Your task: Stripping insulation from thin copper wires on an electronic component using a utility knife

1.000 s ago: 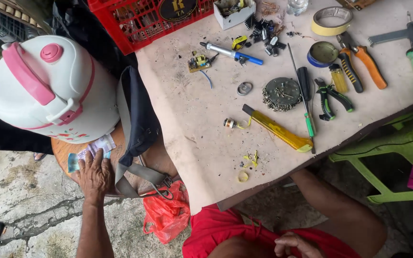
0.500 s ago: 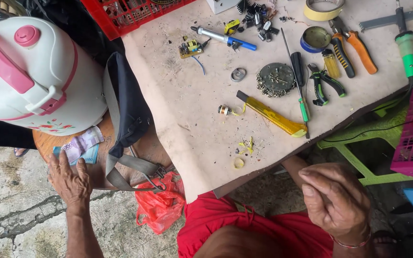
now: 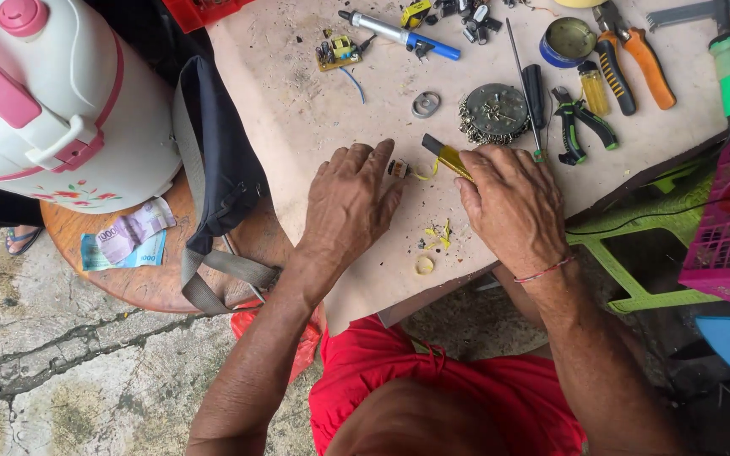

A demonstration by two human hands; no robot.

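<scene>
Right hand [image 3: 513, 207] closed over yellow knife [image 3: 447, 158] — left hand [image 3: 350, 203] flat, fingertips at small part [image 3: 398, 168]; could slip and nick those fingers.

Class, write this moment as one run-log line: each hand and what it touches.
left hand: by small part | right hand: on yellow knife | surface: table | nearby: pliers

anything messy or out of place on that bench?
Yes. Yellow scraps lie strewn on the table between the left hand and the right hand, which covers a yellow-handled knife. Banknotes lie loose on the round stool, partly under the white and pink jug.
</scene>
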